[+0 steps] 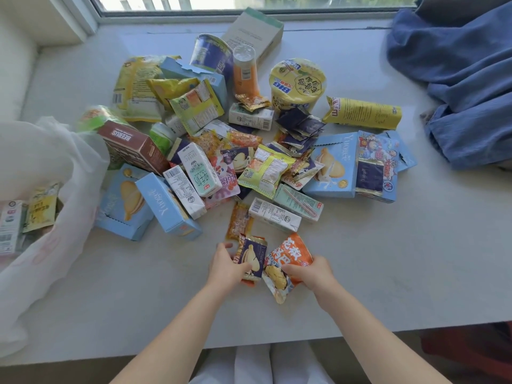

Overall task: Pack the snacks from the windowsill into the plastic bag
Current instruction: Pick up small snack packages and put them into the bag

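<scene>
Left hand [227,266]: fingers curled round 1 purple biscuit packet [253,257]. Right hand [314,271]: gripping 1 orange snack packet [292,253]. Snack pile [216,151]: mid windowsill [388,259], just beyond both hands. Plastic bag [63,167]: far left, mouth open, packets inside.

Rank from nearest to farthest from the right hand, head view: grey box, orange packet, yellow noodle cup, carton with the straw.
1. orange packet, gripped in the right hand itself.
2. carton with the straw, just beyond, at the pile's near edge.
3. yellow noodle cup, far side of the pile.
4. grey box, by the window.
</scene>
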